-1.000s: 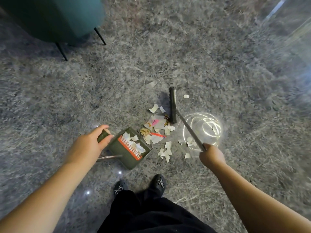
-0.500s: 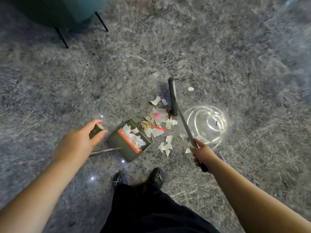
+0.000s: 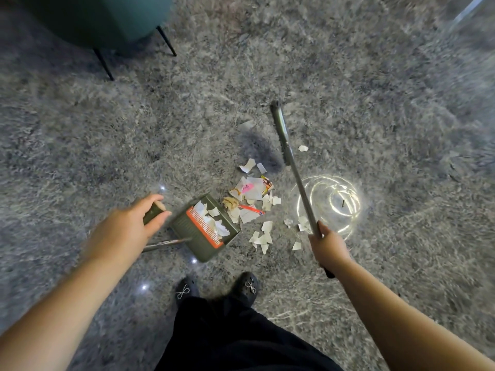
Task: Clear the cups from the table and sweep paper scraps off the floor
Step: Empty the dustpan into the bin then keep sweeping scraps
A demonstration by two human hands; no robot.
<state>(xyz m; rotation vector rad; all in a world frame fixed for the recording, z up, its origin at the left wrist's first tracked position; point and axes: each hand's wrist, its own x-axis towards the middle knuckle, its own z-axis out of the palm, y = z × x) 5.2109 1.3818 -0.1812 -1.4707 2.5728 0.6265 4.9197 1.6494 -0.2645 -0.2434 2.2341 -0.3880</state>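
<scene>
Head view: torn white paper scraps (image 3: 254, 204); some crumpled.

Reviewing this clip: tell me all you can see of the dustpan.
The dustpan is dark green, plastic by its look, with an orange comb strip across the tray. It sits on the grey floor, mouth toward the paper scraps, a few white scraps already inside. A thin metal rod runs from it toward the left hand, which grips its handle top.
</scene>
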